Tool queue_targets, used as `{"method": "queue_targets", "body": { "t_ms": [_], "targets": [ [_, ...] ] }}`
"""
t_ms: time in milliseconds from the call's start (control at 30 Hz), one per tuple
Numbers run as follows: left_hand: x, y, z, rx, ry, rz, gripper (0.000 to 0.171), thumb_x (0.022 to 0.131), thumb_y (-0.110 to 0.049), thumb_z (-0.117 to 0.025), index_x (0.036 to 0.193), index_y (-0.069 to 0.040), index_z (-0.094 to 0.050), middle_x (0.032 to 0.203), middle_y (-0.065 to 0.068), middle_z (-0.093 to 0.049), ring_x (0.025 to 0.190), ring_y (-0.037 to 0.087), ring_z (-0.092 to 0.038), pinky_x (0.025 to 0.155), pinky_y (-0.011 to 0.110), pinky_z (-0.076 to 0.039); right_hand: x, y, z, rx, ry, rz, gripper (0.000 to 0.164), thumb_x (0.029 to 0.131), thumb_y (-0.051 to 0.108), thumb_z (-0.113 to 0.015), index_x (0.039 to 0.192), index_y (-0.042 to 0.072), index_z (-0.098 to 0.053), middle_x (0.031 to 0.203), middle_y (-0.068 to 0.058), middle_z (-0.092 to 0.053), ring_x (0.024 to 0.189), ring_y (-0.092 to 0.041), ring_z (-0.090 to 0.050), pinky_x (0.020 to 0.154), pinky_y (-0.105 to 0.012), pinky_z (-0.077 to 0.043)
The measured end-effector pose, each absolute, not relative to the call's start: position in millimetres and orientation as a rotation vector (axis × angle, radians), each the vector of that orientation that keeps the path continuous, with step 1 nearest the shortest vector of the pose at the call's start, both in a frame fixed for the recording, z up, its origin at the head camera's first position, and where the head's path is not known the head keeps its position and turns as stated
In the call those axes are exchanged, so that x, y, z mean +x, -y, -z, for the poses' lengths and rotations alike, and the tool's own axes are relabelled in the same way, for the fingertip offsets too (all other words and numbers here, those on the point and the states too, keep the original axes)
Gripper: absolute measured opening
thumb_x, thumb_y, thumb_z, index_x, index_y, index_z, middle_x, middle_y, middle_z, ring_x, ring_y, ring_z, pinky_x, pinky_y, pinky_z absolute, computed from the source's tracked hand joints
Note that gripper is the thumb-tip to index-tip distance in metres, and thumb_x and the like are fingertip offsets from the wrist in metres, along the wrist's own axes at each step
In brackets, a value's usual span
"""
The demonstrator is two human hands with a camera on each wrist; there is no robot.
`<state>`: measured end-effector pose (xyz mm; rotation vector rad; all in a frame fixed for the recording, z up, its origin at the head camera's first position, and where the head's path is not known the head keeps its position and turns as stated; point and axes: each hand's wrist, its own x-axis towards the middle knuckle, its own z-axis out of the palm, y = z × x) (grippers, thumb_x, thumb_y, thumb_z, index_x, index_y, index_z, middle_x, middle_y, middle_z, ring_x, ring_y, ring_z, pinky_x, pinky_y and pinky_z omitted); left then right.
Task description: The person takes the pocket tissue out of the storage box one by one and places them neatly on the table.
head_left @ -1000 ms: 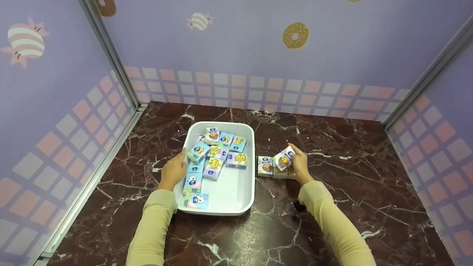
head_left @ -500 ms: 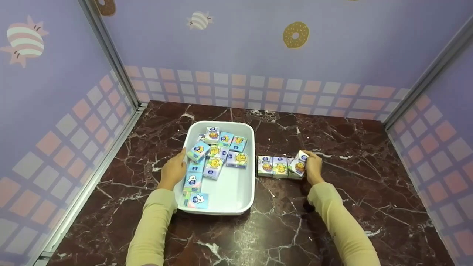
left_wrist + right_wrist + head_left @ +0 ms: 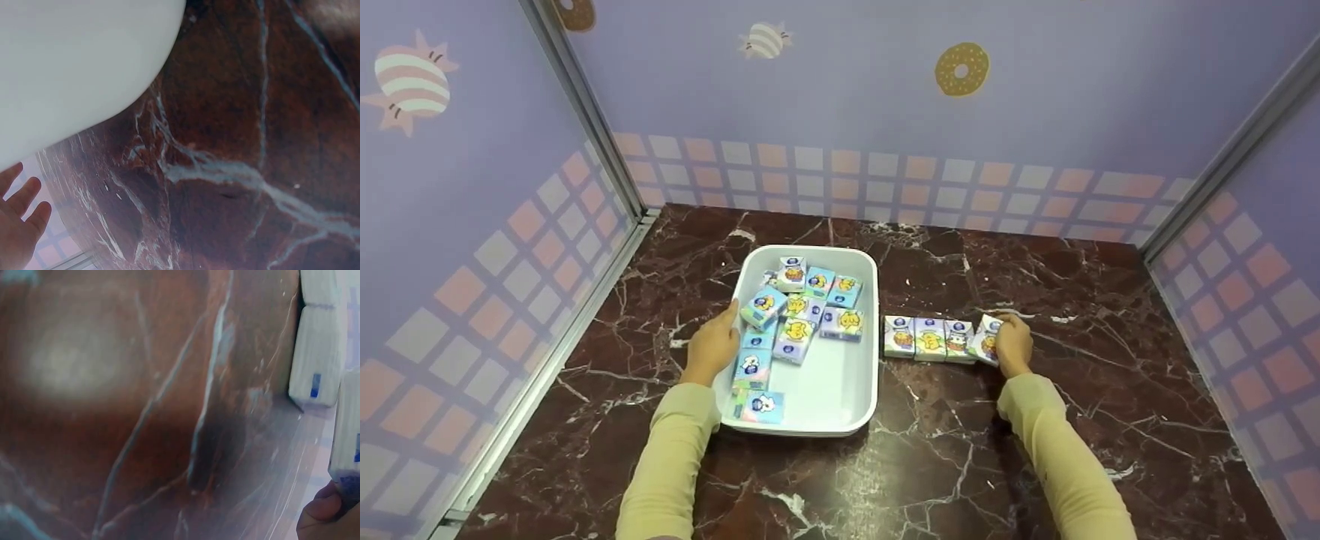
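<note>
My right hand point(image 3: 1014, 343) pinches a small tissue pack point(image 3: 985, 339) with a cartoon print, tilted at the right end of a row. Three packs lie side by side in that row: a left pack point(image 3: 899, 337), a yellow-figured middle pack point(image 3: 930, 341) and a right pack point(image 3: 959, 343). In the right wrist view, thumb and fingertips point(image 3: 320, 503) hold the gripped pack's lower end, apart from the row's end pack point(image 3: 315, 354). My left hand point(image 3: 712, 345) rests along the left side of a white plastic bin point(image 3: 825, 390). Its fingers point(image 3: 25, 197) look extended beside the bin wall.
Inside the bin lie several more tissue packs, among them a blue pack point(image 3: 765, 303) and a purple pack point(image 3: 793, 341), heaped toward its back and left. The dark red marble tabletop point(image 3: 930, 465) ends at a lilac back wall point(image 3: 847, 97) and side panels.
My right hand has moved right with its tissue pack, from above the row to its right end, uncovering the middle and right packs. The left hand and bin have stayed put.
</note>
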<state>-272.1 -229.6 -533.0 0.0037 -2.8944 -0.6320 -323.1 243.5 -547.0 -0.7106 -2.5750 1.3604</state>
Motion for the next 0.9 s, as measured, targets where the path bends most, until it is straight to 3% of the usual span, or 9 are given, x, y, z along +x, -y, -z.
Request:
{"method": "queue_targets", "body": {
  "t_ms": [433,667,900],
  "targets": [
    [-271.9,230.1,534.5,-0.026,2.864,0.612,0.051,0.085,-0.01,-0.042,0.136,-0.009,-0.035,0.127,0.015,-0.049,0.108,0.039,-0.05,0.086,0.049,-0.041,-322.8,-261.3,553.3,-0.741,2.728,-1.231,0.039,0.086,0.021,-0.026,0.11,0.012,-0.055,0.108,-0.015,-0.057,0.095,-0.031,-0.052,0.078,-0.047,-0.039],
    [-271.8,229.6,534.7,-0.022,2.848,0.621,0.052,0.085,-0.01,-0.044,0.136,-0.009,-0.036,0.127,0.015,-0.049,0.109,0.038,-0.05,0.088,0.048,-0.04,-320.8,-262.4,558.8,-0.57,2.691,-1.234,0.04,0.082,0.012,-0.04,0.119,0.005,-0.051,0.112,-0.018,-0.055,0.099,-0.033,-0.052,0.084,-0.046,-0.038],
    [-271.3,229.2,533.6,-0.014,2.844,0.625,0.051,0.085,-0.01,-0.045,0.135,-0.01,-0.037,0.127,0.015,-0.05,0.108,0.038,-0.051,0.086,0.048,-0.041,-320.2,-257.0,561.9,-0.487,2.658,-1.25,0.039,0.073,0.003,-0.048,0.111,-0.001,-0.056,0.101,-0.021,-0.058,0.089,-0.031,-0.054,0.077,-0.04,-0.04]
  ]
}}
